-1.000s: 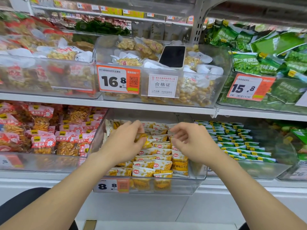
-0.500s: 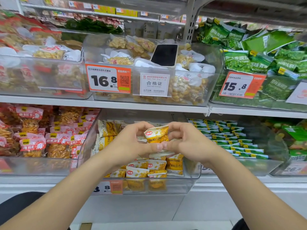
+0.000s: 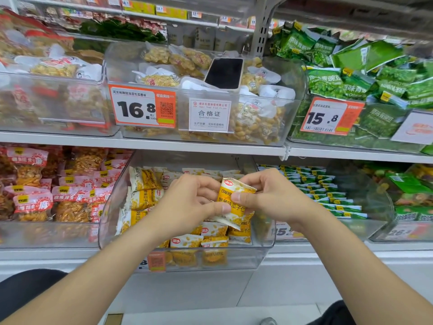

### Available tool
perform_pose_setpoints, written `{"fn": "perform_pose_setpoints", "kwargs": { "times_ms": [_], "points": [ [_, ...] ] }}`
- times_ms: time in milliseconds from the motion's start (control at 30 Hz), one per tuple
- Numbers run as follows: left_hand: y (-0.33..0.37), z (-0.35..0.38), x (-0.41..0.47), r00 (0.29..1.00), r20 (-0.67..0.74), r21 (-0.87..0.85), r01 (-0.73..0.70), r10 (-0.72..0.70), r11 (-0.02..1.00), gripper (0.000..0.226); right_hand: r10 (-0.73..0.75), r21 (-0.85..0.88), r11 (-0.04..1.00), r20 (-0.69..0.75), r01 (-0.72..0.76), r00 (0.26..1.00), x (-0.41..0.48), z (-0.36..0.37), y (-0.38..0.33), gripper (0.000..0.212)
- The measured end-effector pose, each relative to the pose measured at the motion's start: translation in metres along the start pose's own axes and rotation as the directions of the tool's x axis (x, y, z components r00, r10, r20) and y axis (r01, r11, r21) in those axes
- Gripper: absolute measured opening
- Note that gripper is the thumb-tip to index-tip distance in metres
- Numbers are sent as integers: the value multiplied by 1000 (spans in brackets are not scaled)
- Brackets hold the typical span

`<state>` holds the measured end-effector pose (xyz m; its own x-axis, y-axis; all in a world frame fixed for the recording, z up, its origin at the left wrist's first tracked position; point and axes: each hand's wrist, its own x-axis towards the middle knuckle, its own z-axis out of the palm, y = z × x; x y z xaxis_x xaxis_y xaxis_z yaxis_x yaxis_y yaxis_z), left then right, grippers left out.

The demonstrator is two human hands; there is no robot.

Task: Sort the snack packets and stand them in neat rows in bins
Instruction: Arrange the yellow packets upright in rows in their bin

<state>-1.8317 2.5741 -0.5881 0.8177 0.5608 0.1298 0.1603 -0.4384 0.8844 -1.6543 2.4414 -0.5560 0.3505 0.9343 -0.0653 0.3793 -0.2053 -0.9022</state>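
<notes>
A yellow and white snack packet (image 3: 234, 200) is held upright above the clear plastic bin (image 3: 112, 221) on the lower shelf. My left hand (image 3: 189, 202) pinches its lower left edge. My right hand (image 3: 271, 195) grips its right side, thumb across the front. Under my hands, several more yellow packets (image 3: 143, 198) fill the bin, some standing in rows at the front, some tilted at the left. Both hands hide the middle of the bin.
A bin of red peanut packets (image 3: 32, 202) stands to the left, a bin of small green packets (image 3: 328, 193) to the right. On the upper shelf a phone (image 3: 223, 73) lies on a bin of nut bags, beside green pea bags (image 3: 365, 73).
Both hands came up out of the bin with one yellow packet. It has since turned from lying sideways to standing upright between my fingers.
</notes>
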Motion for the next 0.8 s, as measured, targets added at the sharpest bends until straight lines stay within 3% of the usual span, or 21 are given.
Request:
{"fn": "perform_pose_setpoints", "kwargs": {
  "times_ms": [133, 200, 267, 300, 400, 567, 667, 800],
  "points": [
    [3, 8, 1, 999, -43, -18, -28, 27, 999, 47, -7, -18, 1000, -3, 7, 1000, 0, -5, 1, 15],
    [-1, 14, 1, 999, -32, 74, -41, 44, 996, 42, -97, -308, 948, -27, 84, 995, 3, -6, 5, 14],
    [-10, 17, 1, 998, 6, 245, -69, 70, 967, 33, -172, -635, 765, -42, 106, 984, 5, -6, 7, 10],
    [-14, 17, 0, 995, 32, 339, -95, 90, 936, 28, -189, -718, 688, -38, 105, 981, 5, -5, 8, 7],
    [-25, 15, -1, 981, 151, 547, -183, 119, 817, 28, -174, -772, 625, 6, 115, 985, 7, 3, 10, 9],
    [-32, 10, -2, 965, 261, 717, -192, -3, 670, 46, -16, -876, 471, 108, 102, 994, 11, 16, 13, 9],
    [-31, 8, -2, 957, 289, 738, -214, -12, 640, 37, 48, -915, 392, 122, 94, 991, 16, 20, 13, 20],
    [-30, 7, -2, 951, 309, 733, -222, -24, 643, 30, -2, -959, 262, 114, 111, 993, 21, 20, 6, 19]
  ]
}}
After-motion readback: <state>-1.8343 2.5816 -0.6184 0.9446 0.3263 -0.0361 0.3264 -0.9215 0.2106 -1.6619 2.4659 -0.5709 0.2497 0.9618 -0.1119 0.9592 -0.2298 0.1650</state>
